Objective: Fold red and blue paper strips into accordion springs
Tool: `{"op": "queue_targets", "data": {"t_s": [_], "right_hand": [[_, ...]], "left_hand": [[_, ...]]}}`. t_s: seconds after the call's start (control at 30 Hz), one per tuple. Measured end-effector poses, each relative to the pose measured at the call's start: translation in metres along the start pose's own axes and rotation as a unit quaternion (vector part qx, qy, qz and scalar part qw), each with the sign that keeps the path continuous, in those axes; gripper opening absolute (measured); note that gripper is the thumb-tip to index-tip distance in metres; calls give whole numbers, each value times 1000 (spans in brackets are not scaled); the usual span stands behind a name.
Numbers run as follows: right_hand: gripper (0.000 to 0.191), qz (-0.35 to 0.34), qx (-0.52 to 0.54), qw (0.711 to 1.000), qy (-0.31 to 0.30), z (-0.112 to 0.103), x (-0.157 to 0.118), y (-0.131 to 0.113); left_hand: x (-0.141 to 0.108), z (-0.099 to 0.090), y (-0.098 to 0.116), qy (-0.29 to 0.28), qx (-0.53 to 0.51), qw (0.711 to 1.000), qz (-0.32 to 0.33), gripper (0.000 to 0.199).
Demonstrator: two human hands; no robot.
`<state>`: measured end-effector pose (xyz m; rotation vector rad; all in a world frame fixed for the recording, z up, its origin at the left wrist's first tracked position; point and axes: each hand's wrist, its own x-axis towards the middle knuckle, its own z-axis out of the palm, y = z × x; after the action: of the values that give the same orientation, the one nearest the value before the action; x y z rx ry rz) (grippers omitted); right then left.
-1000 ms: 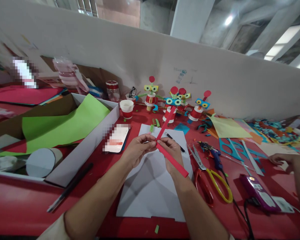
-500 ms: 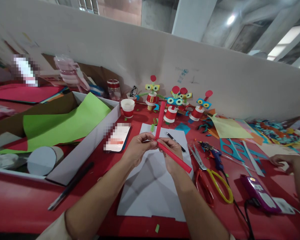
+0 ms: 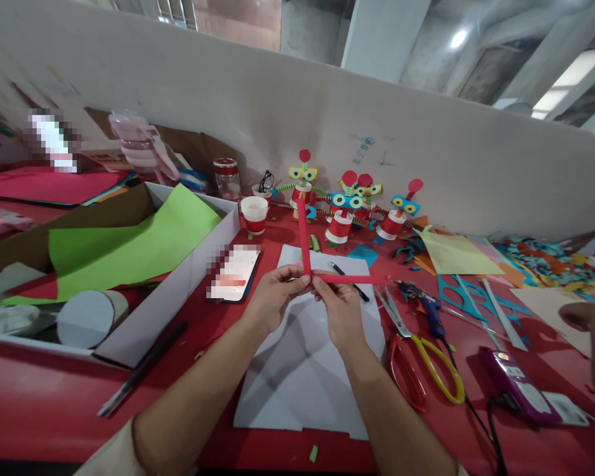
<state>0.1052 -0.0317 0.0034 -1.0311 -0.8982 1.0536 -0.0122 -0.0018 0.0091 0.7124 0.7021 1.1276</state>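
Two red paper strips (image 3: 304, 235) meet at a corner, one pointing up and away, the other running to the right. My left hand (image 3: 280, 294) pinches them at the joint. Closed on the same corner from the right is my right hand (image 3: 338, 301), its fingers on the strip that runs right. Both hands are above a white sheet (image 3: 310, 377) on the red table. A black pen (image 3: 350, 281) lies on the sheet behind my right hand, partly covered by the strip.
A white box (image 3: 178, 294) with green paper and a phone (image 3: 235, 272) are left. Scissors (image 3: 401, 330), a glue gun (image 3: 430, 314) and a purple device (image 3: 518, 387) lie right. Paper-cup figures (image 3: 340, 225) stand behind. Another person's hand (image 3: 578, 317) is at the right edge.
The right-hand strip has swung up from a downward slant to nearly level, and the other strip now leans slightly left. The other person's hand has shifted right.
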Motion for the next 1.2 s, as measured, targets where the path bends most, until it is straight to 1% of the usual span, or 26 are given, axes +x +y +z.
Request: {"op": "queue_targets", "data": {"t_s": [0.17, 0.27, 0.4, 0.57, 0.73, 1.0, 1.2], "right_hand": [[11, 22, 25, 999, 23, -1, 3, 2], [12, 28, 27, 999, 30, -1, 3, 0], [18, 30, 10, 999, 33, -1, 2, -2], [23, 18, -25, 999, 20, -1, 1, -3], [17, -9, -64, 998, -4, -1, 0, 1], [11, -18, -56, 998, 4, -4, 2, -1], [7, -35, -73, 997, 13, -5, 3, -1]], "left_hand": [[0, -1, 2, -11, -25, 999, -27, 23], [-1, 0, 3, -10, -12, 999, -35, 25], [-3, 2, 3, 4, 19, 1000, -17, 28], [-3, 4, 0, 30, 16, 999, 2, 28], [-1, 3, -4, 40, 17, 999, 27, 23], [-5, 6, -4, 5, 16, 1000, 13, 19], [-5, 8, -5, 24, 40, 999, 16, 18]]}}
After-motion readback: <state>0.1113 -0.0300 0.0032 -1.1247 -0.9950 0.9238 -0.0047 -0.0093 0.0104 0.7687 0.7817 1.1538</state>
